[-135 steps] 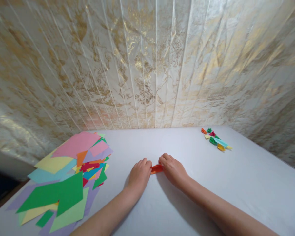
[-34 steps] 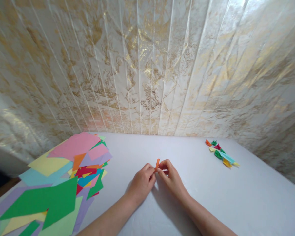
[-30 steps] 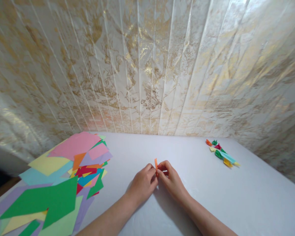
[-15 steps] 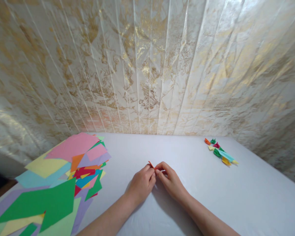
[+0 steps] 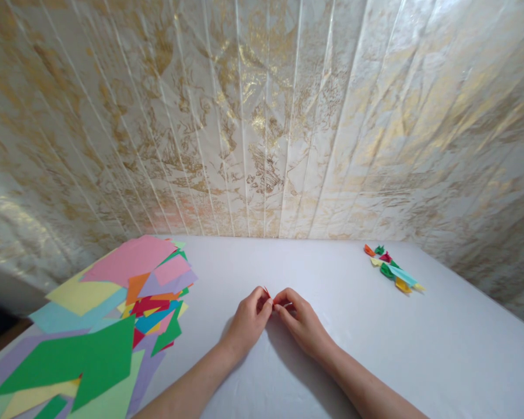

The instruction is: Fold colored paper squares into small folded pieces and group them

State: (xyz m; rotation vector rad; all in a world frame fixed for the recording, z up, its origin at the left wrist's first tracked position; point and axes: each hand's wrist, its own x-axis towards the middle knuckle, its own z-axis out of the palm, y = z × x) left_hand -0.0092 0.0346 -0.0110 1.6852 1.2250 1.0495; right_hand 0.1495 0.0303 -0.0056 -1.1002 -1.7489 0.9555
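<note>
A small piece of orange-red folded paper (image 5: 266, 291) shows as a thin sliver between my two hands at the middle of the white table (image 5: 244, 262). My left hand (image 5: 251, 314) pinches it from the left, thumb and fingertips closed. From the right, my right hand (image 5: 300, 317) pinches the same paper between thumb and forefinger. The fingertips of both hands nearly meet. Most of the paper is hidden behind the fingers, so its folded shape cannot be made out.
On the left lies a spread of coloured paper sheets and scraps, among them a pink sheet (image 5: 131, 259) and a green sheet (image 5: 70, 358). Several small folded paper pieces, one a yellow piece (image 5: 402, 285), lie at the back right. A gold-patterned curtain (image 5: 262, 128) hangs behind the table.
My left fingers have shifted their grip on the paper, the thumb now up near the fingertips. Less of the paper shows above the hand. My right hand has barely moved.
</note>
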